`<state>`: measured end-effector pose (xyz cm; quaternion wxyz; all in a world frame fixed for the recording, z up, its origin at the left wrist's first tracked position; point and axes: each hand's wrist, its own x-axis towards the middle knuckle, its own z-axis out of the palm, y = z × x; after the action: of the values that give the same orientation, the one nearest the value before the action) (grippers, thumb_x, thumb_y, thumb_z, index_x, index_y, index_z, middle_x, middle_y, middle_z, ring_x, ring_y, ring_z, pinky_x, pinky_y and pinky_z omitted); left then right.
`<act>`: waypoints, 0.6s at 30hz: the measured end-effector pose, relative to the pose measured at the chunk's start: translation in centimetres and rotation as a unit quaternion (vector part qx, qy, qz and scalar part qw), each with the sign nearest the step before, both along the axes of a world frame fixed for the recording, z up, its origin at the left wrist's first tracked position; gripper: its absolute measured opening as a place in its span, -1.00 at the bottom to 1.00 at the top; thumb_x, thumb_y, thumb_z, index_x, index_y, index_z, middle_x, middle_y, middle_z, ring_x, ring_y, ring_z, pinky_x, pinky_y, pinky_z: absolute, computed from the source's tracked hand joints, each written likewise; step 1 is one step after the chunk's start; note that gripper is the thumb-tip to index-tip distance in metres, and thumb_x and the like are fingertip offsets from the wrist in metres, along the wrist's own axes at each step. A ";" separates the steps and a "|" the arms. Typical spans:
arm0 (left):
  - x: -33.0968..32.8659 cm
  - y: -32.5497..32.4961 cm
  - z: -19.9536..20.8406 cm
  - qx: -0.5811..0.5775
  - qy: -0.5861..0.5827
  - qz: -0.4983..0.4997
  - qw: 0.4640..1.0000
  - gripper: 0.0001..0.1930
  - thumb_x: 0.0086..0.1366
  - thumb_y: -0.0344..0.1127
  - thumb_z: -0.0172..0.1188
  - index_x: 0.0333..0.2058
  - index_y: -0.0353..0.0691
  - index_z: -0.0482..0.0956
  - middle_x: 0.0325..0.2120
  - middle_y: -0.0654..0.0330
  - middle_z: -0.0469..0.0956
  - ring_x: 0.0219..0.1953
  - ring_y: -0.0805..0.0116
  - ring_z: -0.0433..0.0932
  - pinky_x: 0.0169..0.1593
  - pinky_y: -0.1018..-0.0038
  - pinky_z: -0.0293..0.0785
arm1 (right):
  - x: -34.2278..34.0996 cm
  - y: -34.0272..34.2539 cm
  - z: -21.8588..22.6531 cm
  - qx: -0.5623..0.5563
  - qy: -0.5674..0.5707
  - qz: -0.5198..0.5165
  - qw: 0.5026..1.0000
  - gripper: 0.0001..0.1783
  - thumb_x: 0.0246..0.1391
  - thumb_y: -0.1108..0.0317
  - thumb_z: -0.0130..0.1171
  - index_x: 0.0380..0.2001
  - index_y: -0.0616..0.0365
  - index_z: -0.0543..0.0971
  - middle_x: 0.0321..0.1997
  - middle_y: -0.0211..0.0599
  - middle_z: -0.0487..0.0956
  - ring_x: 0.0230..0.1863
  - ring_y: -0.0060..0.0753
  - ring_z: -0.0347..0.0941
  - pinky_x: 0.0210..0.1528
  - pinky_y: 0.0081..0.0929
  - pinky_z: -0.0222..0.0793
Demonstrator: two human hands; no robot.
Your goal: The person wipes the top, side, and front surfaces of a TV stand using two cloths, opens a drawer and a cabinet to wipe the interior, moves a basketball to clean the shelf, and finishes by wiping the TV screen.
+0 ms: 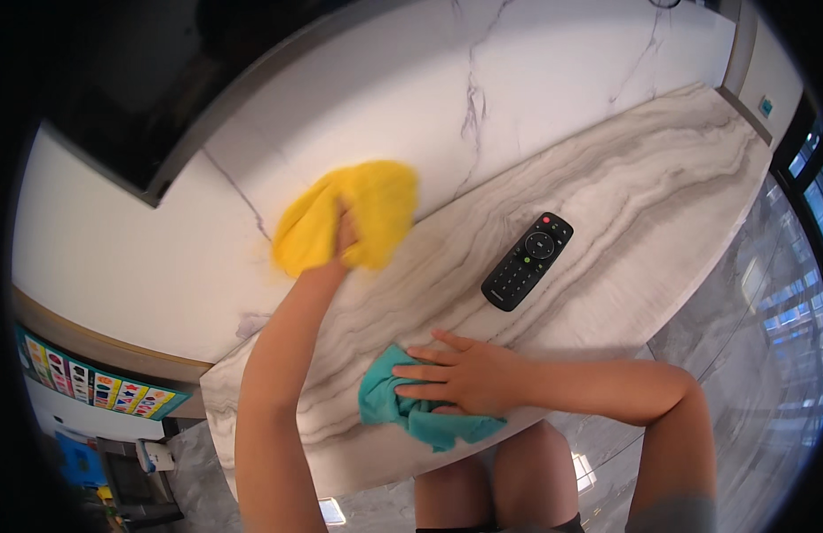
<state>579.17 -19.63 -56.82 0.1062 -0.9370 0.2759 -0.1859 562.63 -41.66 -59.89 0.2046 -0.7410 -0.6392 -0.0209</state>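
- My left hand [345, 238] is up at the back of the marble shelf [660, 169], where the shelf meets the white marble wall [536, 62].
- That hand is clamped on a yellow cloth [353, 213]; the cloth bunches around my fingers and hides most of them, so only the wrist and the heel of the hand show.
- The yellow cloth is pressed against the wall just above the shelf's back edge, spread wider on the right than on the left.
- My right hand [465, 377] lies flat near the front edge of the shelf, fingers spread and pointing to my left.
- Under it sits a teal cloth [402, 409], crumpled, with my palm and fingers resting on top; the cloth sticks out to the left and below the hand.
- The two hands are well apart, one at the wall, one near the front edge, each on its own cloth.
- A black remote control [527, 260] lies on the shelf to the right of the yellow cloth and above my right hand, touching neither. It lies at a slant, red button at the far end.
- A dark screen [136, 98] hangs on the wall at upper left.
- My knees [500, 484] show below the shelf's front edge, over a glossy grey floor [749, 302].
- Far left, low down, a colourful chart [91, 386] hangs on another wall.
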 end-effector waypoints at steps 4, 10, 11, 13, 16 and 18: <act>6.1 -4.1 -2.4 -0.081 0.049 -0.095 0.991 -0.64 0.27 -0.16 -0.11 0.02 -0.07 0.33 0.03 0.19 0.33 0.09 0.25 0.29 0.12 0.38 0.21 | -0.3 0.8 0.1 0.047 0.023 0.017 0.998 -0.51 0.14 -0.01 -0.19 0.13 -0.23 0.23 0.28 -0.53 0.12 0.31 -0.34 -0.03 0.32 -0.10 -0.25; 1.8 -3.9 0.6 -0.162 0.135 -0.014 0.977 -0.62 0.13 -0.11 0.10 -0.06 -0.04 0.42 -0.07 0.19 0.43 0.01 0.24 0.36 0.04 0.38 0.28 | 0.4 -1.0 -0.9 0.031 0.042 -0.007 0.999 -0.53 0.14 0.01 -0.17 0.12 -0.22 0.26 0.29 -0.54 0.10 0.30 -0.34 0.00 0.31 -0.11 -0.23; 0.2 -0.7 1.0 -0.142 0.162 -0.023 0.976 -0.62 0.13 -0.11 0.11 -0.07 -0.04 0.43 -0.07 0.20 0.44 0.00 0.25 0.37 0.04 0.39 0.28 | 0.3 -0.9 -0.9 0.035 0.040 -0.006 0.999 -0.53 0.14 0.02 -0.17 0.12 -0.22 0.27 0.29 -0.55 0.11 0.29 -0.34 0.01 0.31 -0.11 -0.23; -4.1 4.1 2.3 -0.199 0.244 0.127 0.941 -0.58 0.09 -0.10 0.17 -0.06 -0.03 0.44 -0.03 0.24 0.41 0.04 0.32 0.33 0.09 0.42 0.24 | 0.4 -1.0 -1.0 0.042 0.034 -0.007 0.999 -0.54 0.14 0.02 -0.17 0.11 -0.22 0.27 0.28 -0.55 0.13 0.29 -0.35 0.02 0.31 -0.12 -0.23; -10.5 15.4 2.3 0.009 0.092 0.153 0.984 -0.54 0.07 -0.04 0.13 -0.03 0.02 0.40 -0.03 0.25 0.40 0.05 0.26 0.32 0.12 0.37 0.17 | 0.2 -0.9 -0.7 0.069 0.033 -0.015 0.997 -0.55 0.13 0.03 -0.16 0.09 -0.21 0.30 0.25 -0.54 0.17 0.28 -0.34 0.04 0.30 -0.09 -0.22; -12.6 17.5 2.6 0.183 0.094 0.214 0.955 -0.53 0.13 0.00 0.02 0.02 0.04 0.34 0.05 0.28 0.32 0.10 0.24 0.25 0.18 0.33 0.07 | 0.1 -0.8 -1.0 0.098 0.040 -0.019 0.994 -0.57 0.12 0.05 -0.14 0.06 -0.18 0.33 0.23 -0.52 0.21 0.27 -0.33 0.06 0.30 -0.08 -0.20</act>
<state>566.59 -2.12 -54.25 0.2867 -0.9519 0.1068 -0.0163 562.73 -42.48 -60.94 0.3008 -0.7297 -0.6113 -0.0577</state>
